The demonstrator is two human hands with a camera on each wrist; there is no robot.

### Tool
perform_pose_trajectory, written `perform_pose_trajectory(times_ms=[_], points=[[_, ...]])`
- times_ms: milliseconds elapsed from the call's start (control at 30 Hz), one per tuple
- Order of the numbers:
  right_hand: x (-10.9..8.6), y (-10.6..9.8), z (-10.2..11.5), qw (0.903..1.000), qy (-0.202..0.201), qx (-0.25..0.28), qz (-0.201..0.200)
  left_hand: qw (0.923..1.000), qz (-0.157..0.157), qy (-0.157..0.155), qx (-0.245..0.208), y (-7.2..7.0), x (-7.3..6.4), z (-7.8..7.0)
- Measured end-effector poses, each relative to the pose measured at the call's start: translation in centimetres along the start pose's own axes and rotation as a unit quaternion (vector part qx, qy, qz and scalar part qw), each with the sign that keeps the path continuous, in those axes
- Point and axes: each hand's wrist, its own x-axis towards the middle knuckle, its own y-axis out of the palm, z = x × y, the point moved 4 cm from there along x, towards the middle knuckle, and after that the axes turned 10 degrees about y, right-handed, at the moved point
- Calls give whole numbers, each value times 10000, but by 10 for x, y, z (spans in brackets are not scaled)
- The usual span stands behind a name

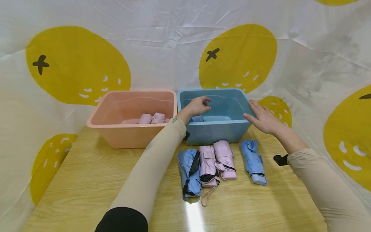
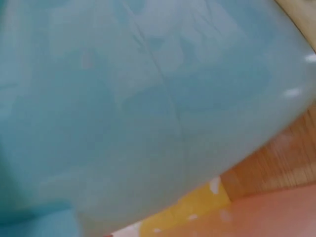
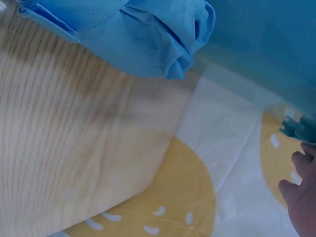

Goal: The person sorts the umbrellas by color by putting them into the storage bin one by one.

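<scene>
My left hand (image 1: 198, 106) is over the left part of the blue bin (image 1: 220, 132), fingers loosely bent with nothing visible between them. Below it, inside the bin, part of a blue folded umbrella (image 1: 197, 119) shows. My right hand (image 1: 265, 119) rests on the bin's right rim with fingers extended; the right wrist view catches its fingers (image 3: 296, 165) at that rim. On the table in front lie a blue folded umbrella (image 1: 189, 174), a pink one (image 1: 207, 158), a second pink one (image 1: 223, 154) and, apart to the right, another blue one (image 1: 252, 158).
A pink bin (image 1: 124, 137) stands left of the blue one, holding two pink folded umbrellas (image 1: 152, 118). Both bins are at the back of the wooden table (image 1: 95, 183). Behind them hangs a white cloth (image 1: 156, 64) with yellow shapes.
</scene>
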Motion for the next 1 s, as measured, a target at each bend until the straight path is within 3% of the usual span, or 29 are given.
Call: perform_pose_trajectory(times_ms=[267, 533, 767, 1000], points=[[-2, 5, -6, 9999, 70, 134, 10, 9945, -620, 711, -459, 0, -25, -34], [0, 9, -5, 9997, 65, 209, 66, 9747, -1592, 1270, -925, -4, -85, -56], [-3, 5, -3, 9997, -62, 230, -82, 9625, -2098, 1584, -671, 11, -135, -48], [-3, 2, 1, 9995, -107, 255, -156, 9685, -2099, 1259, -460, 30, -171, -27]])
